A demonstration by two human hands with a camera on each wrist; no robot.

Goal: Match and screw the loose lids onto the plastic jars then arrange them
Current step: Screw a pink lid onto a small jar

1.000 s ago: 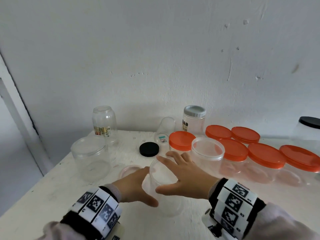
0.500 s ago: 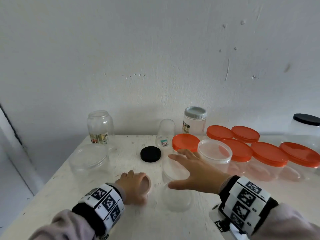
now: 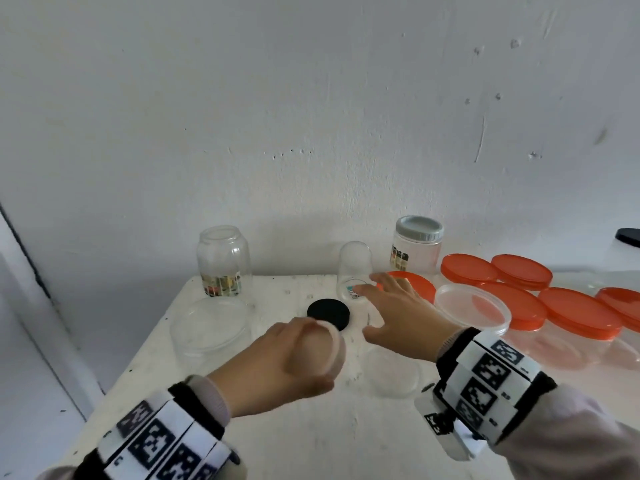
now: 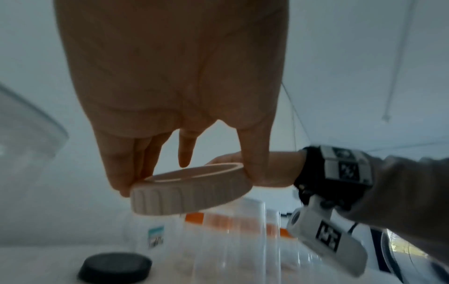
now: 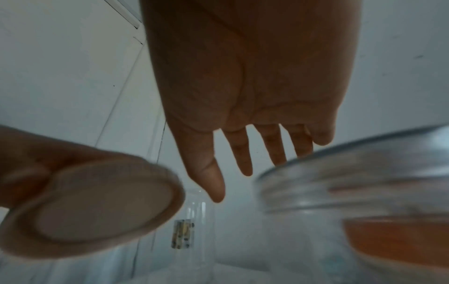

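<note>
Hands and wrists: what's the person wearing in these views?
Both hands, left hand and right hand, are bare. Each wrist carries a black band ringed with white tiles printed with black square markers. Pale greyish-pink sleeves cover both forearms.

**Little room on my right, more on my left**

Orange-lidded jars [image 3: 575, 315] crowd my right side. A black lid [image 3: 328, 314] and an open clear jar [image 3: 393, 372] stand ahead. The table [image 3: 311, 441] near me is bare.

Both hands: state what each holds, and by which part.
Left hand pinches the pale pink lid by its ribbed rim. Right hand holds nothing, fingers spread.
</note>
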